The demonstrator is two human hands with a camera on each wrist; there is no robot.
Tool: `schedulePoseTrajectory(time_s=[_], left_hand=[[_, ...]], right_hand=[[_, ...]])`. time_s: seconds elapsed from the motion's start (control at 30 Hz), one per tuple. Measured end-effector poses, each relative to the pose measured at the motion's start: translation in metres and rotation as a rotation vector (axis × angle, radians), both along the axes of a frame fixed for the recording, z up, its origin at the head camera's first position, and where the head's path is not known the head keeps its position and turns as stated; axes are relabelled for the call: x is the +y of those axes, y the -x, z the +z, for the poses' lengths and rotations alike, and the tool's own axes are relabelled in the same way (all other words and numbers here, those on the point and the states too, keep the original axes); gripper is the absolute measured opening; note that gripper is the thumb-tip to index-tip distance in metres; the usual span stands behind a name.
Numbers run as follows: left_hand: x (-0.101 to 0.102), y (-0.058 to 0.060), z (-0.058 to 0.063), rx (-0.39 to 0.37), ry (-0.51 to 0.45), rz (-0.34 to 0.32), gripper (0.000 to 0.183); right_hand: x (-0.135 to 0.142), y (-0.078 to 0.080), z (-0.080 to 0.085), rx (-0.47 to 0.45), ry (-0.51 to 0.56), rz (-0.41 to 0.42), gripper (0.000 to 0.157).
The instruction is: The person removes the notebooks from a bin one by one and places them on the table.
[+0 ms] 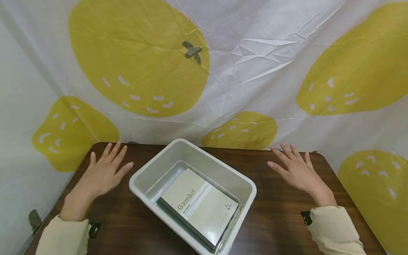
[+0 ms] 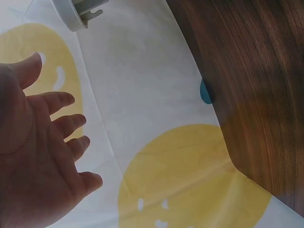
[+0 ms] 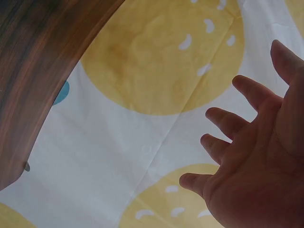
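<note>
A pale grey plastic bin (image 1: 149, 198) stands turned at an angle on the brown table, between the two hands. Inside it lies a notebook (image 1: 197, 207) with a cream cover marked "Gambit" and a dark green spine edge. To the left of the bin, my left hand (image 1: 102, 173) is held palm down with fingers spread, holding nothing. My right hand (image 1: 298, 171) mirrors it on the other side, fingers spread and nothing in its grasp. Both wrist views show a bare palm, the left hand (image 2: 42, 142) and the right hand (image 3: 256, 152), apart from any object.
The dark wood-grain table (image 1: 277, 219) has rounded far corners. Behind and beside it hangs a white cloth (image 1: 248, 78) printed with large yellow fruit. A white plastic part (image 2: 78, 14) shows at the top of the left wrist view.
</note>
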State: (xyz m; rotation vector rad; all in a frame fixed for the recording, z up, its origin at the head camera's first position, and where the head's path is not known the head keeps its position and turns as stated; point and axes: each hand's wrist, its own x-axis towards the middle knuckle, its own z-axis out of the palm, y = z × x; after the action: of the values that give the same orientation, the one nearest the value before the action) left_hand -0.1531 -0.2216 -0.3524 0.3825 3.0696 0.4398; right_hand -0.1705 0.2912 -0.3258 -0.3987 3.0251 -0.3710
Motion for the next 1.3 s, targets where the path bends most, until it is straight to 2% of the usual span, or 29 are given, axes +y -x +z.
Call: schedulePoseTrajectory(time_s=[0.23,0.37,0.53,0.67,0.83,1.07,1.3], left_hand=[[-0.001,0.001,0.004,0.0,-0.043,-0.016,0.072],[-0.002,0.002,0.008,0.03,-0.143,-0.032,0.068],[-0.002,0.002,0.007,0.044,-0.295,-0.04,0.047],[-0.002,0.002,0.0,-0.064,-0.365,-0.057,0.037],[-0.002,0.002,-0.012,-0.236,-0.478,-0.075,0.032],[-0.002,0.001,-0.025,-0.317,-0.641,-0.046,0.032],[-0.005,-0.001,-0.03,-0.384,-0.789,0.007,0.038]], right_hand=[[0.001,0.0,0.0,0.001,0.006,0.003,0.068],[0.001,0.0,0.001,-0.004,0.033,0.004,0.068],[-0.002,0.0,0.004,0.02,0.111,0.051,0.065],[-0.011,0.0,0.013,0.021,0.21,0.11,0.057],[-0.028,0.005,0.035,-0.042,0.358,0.167,0.043],[-0.061,0.023,0.064,-0.146,0.574,0.191,0.036],[-0.098,0.042,0.064,-0.235,0.717,0.184,0.035]])
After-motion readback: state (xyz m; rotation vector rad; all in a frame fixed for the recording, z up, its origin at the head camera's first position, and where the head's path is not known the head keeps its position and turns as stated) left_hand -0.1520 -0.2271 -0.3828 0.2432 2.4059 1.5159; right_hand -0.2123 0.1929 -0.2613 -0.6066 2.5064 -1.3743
